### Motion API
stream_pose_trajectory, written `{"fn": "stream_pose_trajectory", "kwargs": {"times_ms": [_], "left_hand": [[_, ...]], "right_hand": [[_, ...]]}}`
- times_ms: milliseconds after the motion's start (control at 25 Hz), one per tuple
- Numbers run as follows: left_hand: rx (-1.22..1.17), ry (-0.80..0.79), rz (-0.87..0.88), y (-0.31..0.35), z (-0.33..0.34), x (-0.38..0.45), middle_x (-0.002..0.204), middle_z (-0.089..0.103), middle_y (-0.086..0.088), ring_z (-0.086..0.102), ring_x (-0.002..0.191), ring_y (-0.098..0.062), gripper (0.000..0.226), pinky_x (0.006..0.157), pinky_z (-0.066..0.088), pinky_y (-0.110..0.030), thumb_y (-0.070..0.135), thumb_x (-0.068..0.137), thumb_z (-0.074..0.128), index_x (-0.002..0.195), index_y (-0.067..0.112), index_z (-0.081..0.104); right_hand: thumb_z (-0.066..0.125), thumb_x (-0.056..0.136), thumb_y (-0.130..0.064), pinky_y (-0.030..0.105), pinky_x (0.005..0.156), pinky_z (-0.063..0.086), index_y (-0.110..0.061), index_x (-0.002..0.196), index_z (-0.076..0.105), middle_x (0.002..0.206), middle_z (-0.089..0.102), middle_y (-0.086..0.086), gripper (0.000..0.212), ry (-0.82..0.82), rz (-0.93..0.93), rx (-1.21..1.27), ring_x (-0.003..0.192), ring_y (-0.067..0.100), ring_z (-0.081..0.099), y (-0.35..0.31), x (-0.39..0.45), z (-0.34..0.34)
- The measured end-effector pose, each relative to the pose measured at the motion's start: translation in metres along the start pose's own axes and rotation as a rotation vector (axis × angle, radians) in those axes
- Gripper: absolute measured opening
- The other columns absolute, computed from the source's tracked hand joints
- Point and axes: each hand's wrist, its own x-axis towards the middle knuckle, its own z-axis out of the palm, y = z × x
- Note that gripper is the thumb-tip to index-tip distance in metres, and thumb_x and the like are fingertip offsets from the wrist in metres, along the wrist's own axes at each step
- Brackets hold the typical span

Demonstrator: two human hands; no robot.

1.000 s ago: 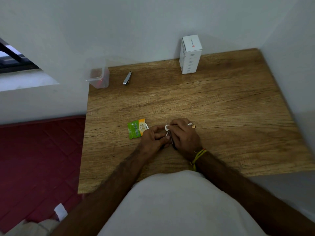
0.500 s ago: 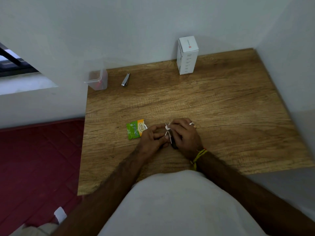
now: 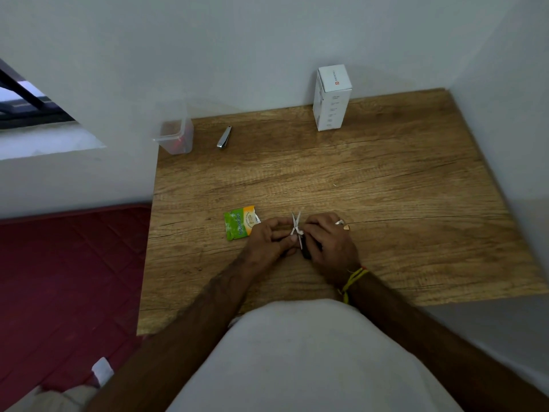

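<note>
Both hands meet low on the wooden table (image 3: 356, 185), holding a small folding tool with a dark body. Its little scissors (image 3: 296, 223) stick up between the hands with the two blades spread apart. My left hand (image 3: 269, 240) pinches the scissors part from the left. My right hand (image 3: 329, 242) grips the dark body, which is mostly hidden under its fingers. A green and orange sachet (image 3: 240, 223) lies flat just left of my left hand.
A white upright box (image 3: 332, 98) stands at the back against the wall. A metal nail clipper (image 3: 224, 137) and a clear plastic container (image 3: 175, 133) sit at the back left corner. A red mattress (image 3: 68, 278) lies left of the table. Walls close in behind and right.
The small scissors have swung out from between the hands and their blades now stand spread. The hands stayed in place.
</note>
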Motion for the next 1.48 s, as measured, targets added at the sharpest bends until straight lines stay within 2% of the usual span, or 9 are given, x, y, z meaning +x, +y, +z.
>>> {"fn": "stream_pose_trajectory", "kwargs": {"times_ms": [120,480,800,1000,1120,1240,1480], "left_hand": [[0.007,-0.008,-0.002,-0.002,-0.001,0.002,0.103,0.076,-0.013,0.073,0.093,-0.02,0.036,0.077,0.06,-0.027,-0.003,0.09,0.067,0.124,0.008,0.062],[-0.028,-0.013,0.0,-0.003,-0.003,0.002,0.104,0.075,-0.016,0.073,0.095,-0.022,0.038,0.076,0.059,-0.026,-0.006,0.09,0.065,0.126,0.006,0.06],[-0.002,-0.001,-0.008,-0.003,-0.003,0.003,0.102,0.076,-0.015,0.073,0.094,-0.021,0.035,0.08,0.06,-0.029,-0.003,0.093,0.062,0.126,0.008,0.059],[0.012,0.043,-0.023,0.0,0.001,0.003,0.102,0.076,-0.016,0.074,0.089,-0.019,0.032,0.074,0.06,-0.025,-0.001,0.094,0.061,0.126,0.006,0.06],[0.036,0.055,-0.007,-0.001,0.002,0.003,0.103,0.075,-0.017,0.074,0.092,-0.022,0.033,0.077,0.061,-0.028,-0.001,0.094,0.062,0.126,0.005,0.06],[0.059,0.061,0.012,-0.004,0.002,0.003,0.104,0.075,-0.017,0.072,0.098,-0.028,0.035,0.082,0.06,-0.033,-0.002,0.093,0.061,0.128,0.004,0.06],[0.086,0.064,0.027,-0.004,0.004,0.002,0.101,0.077,-0.012,0.075,0.092,-0.023,0.034,0.079,0.06,-0.029,-0.001,0.093,0.063,0.126,0.006,0.06]], "right_hand": [[0.066,0.091,-0.008,0.044,0.083,0.047,-0.008,0.102,0.073,0.101,0.067,0.006,0.013,-0.018,-0.052,-0.025,0.092,0.026,0.059,-0.003,-0.002,0.002],[0.065,0.091,-0.008,0.042,0.082,0.047,-0.007,0.1,0.071,0.1,0.067,0.007,0.011,-0.014,-0.019,-0.018,0.092,0.025,0.058,-0.005,0.0,-0.002],[0.066,0.091,-0.009,0.044,0.08,0.049,-0.006,0.103,0.073,0.104,0.068,0.007,0.014,-0.014,-0.082,-0.025,0.094,0.026,0.061,-0.002,-0.011,-0.001],[0.064,0.093,-0.011,0.045,0.08,0.049,-0.007,0.103,0.073,0.105,0.067,0.006,0.014,0.021,-0.075,-0.038,0.094,0.026,0.06,-0.002,-0.009,-0.003],[0.062,0.094,-0.013,0.041,0.085,0.048,-0.008,0.102,0.074,0.109,0.069,0.006,0.015,0.012,-0.162,-0.066,0.097,0.025,0.062,-0.006,-0.015,-0.005],[0.06,0.094,-0.013,0.041,0.083,0.049,-0.009,0.101,0.074,0.108,0.07,0.006,0.016,0.001,-0.179,-0.073,0.098,0.024,0.06,-0.006,-0.021,-0.005],[0.061,0.095,-0.011,0.041,0.082,0.05,-0.006,0.102,0.074,0.108,0.07,0.009,0.016,-0.032,-0.227,-0.065,0.096,0.025,0.062,-0.007,-0.027,-0.01]]}}
